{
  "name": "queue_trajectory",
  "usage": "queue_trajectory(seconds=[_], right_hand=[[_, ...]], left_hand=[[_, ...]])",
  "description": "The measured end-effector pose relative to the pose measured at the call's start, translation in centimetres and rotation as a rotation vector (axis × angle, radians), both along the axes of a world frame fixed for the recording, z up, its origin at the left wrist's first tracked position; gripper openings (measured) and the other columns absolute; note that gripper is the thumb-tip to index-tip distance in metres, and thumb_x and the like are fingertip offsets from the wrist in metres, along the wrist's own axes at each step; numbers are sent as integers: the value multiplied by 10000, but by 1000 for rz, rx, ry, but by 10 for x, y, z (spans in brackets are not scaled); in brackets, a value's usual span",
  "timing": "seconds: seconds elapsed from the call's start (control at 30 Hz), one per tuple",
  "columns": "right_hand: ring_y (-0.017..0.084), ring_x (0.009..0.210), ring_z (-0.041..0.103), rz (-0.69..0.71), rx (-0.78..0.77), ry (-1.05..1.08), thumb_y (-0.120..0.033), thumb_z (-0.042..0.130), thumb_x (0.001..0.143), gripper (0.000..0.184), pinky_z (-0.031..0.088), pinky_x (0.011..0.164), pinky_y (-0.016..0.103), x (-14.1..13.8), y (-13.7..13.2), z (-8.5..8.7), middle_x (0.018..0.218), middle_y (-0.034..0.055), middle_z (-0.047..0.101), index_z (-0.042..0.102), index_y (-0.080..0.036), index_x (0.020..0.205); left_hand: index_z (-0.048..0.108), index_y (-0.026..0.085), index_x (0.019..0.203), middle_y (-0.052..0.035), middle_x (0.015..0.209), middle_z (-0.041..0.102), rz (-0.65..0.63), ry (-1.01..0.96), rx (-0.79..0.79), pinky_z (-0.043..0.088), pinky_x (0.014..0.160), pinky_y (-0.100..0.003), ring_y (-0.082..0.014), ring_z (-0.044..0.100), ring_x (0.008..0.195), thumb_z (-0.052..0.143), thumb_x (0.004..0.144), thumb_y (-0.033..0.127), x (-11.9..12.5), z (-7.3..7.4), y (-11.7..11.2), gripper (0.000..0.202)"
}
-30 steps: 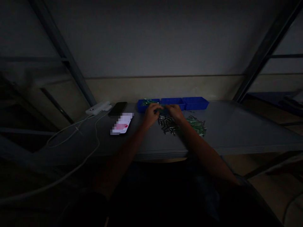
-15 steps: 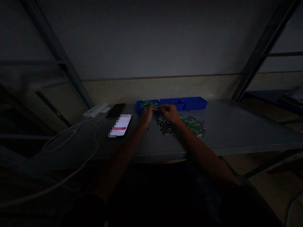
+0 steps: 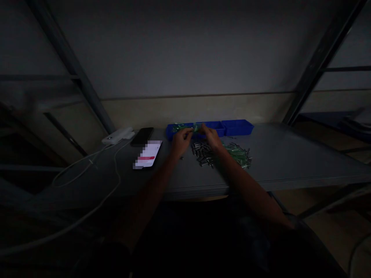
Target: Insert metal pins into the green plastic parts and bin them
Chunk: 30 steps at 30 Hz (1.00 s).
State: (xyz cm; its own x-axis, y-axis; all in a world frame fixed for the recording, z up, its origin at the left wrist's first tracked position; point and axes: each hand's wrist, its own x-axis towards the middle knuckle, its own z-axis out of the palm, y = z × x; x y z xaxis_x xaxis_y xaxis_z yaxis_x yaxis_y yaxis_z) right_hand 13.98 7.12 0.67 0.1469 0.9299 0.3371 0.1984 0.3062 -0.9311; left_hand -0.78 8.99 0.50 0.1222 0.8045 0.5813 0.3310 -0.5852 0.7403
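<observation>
My left hand [image 3: 181, 142] is closed in front of the left blue bin [image 3: 170, 133], its fingers pinched toward the right; what they hold is too small and dark to make out. Just right of it my right hand [image 3: 211, 137] has its fingertips together on a green see-through plastic piece [image 3: 197, 126], which shows between the two hands. Inside the left bin lie more green pieces [image 3: 178, 126]. Below my right hand spreads a pile of small metal parts [image 3: 202, 154], with green plastic parts [image 3: 239, 155] mixed in at its right side, partly hidden by my forearm.
The middle bin [image 3: 218, 129] and right bin [image 3: 237, 128] line up along the wall. Left on the grey table [image 3: 290, 154] are a lit phone [image 3: 149, 154], a dark phone [image 3: 142, 136] and a white device [image 3: 117, 135] with cables. One small part [image 3: 181, 158] lies apart.
My left hand has turned, its fingers curling toward the right. My right fingertips have risen slightly, and a green piece now shows between the hands.
</observation>
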Motion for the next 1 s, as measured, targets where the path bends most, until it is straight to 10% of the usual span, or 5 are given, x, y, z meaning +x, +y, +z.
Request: queue_trajectory(seconds=[0.33, 0.57, 0.7, 1.0], right_hand=[[170, 651, 600, -67, -44, -34, -352, 498, 791, 292, 467, 649, 282, 1, 1, 2, 683, 43, 671, 693, -140, 741], [210, 887, 657, 18, 127, -499, -256, 516, 840, 335, 474, 817, 297, -3, -13, 6, 959, 46, 735, 695, -184, 1114], [170, 706, 623, 7, 95, -637, -198, 512, 833, 395, 467, 734, 273, -5, -15, 6, 826, 42, 728, 644, -169, 1205], [126, 629, 533, -41, 27, -588, -258, 566, 799, 425, 416, 649, 237, -5, -14, 5, 757, 7, 656, 611, -194, 1216]], left_hand=[[694, 200, 891, -45, 941, 642, 9, 167, 80, 472, 806, -305, -157, 578, 773, 590, 751, 110, 1, 1, -9, 196], [629, 162, 698, -46, 677, 640, -28, -170, -428, 422, 595, -246, -141, 562, 603, 448, 862, 493, 2, -2, 0, 411], [608, 161, 679, -38, 656, 634, -57, -332, -583, 356, 499, -214, -104, 524, 521, 500, 823, 428, -2, 2, -1, 322], [652, 151, 840, -20, 708, 629, 80, -217, -216, 426, 605, -247, -134, 569, 625, 514, 786, 219, -4, -2, 5, 164]])
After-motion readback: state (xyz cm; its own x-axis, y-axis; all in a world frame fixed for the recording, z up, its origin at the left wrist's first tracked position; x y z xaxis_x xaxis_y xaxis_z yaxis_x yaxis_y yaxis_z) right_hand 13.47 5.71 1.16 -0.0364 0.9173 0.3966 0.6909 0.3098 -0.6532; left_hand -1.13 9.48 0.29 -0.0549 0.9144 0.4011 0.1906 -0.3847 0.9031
